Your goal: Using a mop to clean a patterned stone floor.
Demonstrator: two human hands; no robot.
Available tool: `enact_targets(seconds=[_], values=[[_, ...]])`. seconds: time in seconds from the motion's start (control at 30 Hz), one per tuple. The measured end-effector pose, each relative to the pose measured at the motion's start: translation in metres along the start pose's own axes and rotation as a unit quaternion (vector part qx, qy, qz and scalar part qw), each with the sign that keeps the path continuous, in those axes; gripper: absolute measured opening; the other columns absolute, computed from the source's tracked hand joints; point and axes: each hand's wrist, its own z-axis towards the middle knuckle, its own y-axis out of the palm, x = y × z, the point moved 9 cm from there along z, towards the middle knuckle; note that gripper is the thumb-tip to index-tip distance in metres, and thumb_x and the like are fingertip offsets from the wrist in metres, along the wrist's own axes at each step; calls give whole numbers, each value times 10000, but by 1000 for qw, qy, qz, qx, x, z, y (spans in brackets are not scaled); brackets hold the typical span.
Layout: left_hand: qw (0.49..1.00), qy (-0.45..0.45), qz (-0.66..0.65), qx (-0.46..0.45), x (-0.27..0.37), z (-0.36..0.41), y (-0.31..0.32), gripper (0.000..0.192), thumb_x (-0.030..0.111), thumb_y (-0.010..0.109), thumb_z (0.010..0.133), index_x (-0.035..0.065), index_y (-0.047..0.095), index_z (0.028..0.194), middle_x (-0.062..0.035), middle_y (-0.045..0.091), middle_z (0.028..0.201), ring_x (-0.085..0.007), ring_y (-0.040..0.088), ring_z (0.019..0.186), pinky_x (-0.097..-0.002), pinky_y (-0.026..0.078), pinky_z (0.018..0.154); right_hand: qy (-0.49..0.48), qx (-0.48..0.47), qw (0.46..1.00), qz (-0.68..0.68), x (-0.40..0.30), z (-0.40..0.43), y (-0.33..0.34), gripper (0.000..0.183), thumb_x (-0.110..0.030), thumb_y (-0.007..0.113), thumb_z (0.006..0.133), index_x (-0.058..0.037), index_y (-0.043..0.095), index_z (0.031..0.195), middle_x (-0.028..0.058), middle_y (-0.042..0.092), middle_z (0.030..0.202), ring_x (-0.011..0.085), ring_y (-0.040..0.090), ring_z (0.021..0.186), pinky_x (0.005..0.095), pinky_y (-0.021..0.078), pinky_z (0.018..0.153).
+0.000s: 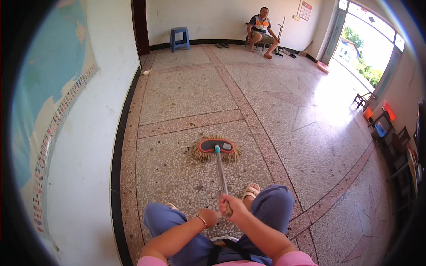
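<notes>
My right hand (235, 206) is wrapped around the grip end of a metal mop handle (221, 169). At its far end, the mop head (208, 145) rests on the speckled terrazzo floor (179, 179), with a dark, red-edged plate and a beige strand fringe. Close beside the handle's lower end is my left hand (209, 217), with a bracelet (201, 220) at the wrist. Its fingers look curled, but they are partly hidden, and I cannot tell whether they hold anything. My knees are bent on either side, and a sandal (251, 190) shows beyond the right hand.
A wall with a map (56, 73) runs along the left. At the back are a blue plastic stool (180, 39) and a seated person (261, 30). A pink basin (322, 67) sits by the open doorway (364, 46). Small chairs (364, 99) line the right.
</notes>
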Motion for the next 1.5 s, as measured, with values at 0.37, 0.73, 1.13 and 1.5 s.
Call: enact_targets(seconds=[0.37, 0.73, 1.13, 1.5], values=[[991, -37, -126, 27, -51, 0, 11, 340, 197, 459, 783, 110, 518, 1106, -153, 605, 944, -327, 580, 874, -437, 459, 717, -99, 97, 990, 20, -76, 87, 30, 208, -186, 467, 882, -59, 424, 722, 48, 439, 593, 150, 421, 469, 246, 375, 402], [983, 0, -183, -19, -88, 18, 4, 336, 299, 533, 720, 127, 552, 1009, -146, 624, 910, -313, 594, 854, -410, 461, 722, 127, -119, 983, 52, 30, -16, 81, 169, -164, 396, 906, -32, 439, 809, 70, 468, 687, 216, 495, 646, 394, 455, 684], [992, -92, -86, -17, -90, 19, -11, 377, 204, 498, 818, 146, 467, 1189, -164, 580, 1020, -332, 551, 939, -429, 438, 766, -134, 71, 984, 91, -183, 108, -30, 241, -280, 473, 894, -52, 452, 819, -1, 439, 617, 80, 411, 482, 204, 376, 409], [915, -54, -383, 112, -90, 3, -59, 396, 160, 399, 867, 72, 412, 1252, -59, 576, 743, -118, 560, 630, -254, 448, 585, 93, 24, 991, 92, 42, 21, 17, 273, -296, 354, 925, -49, 413, 826, 81, 433, 707, 241, 446, 640, 413, 424, 639]])
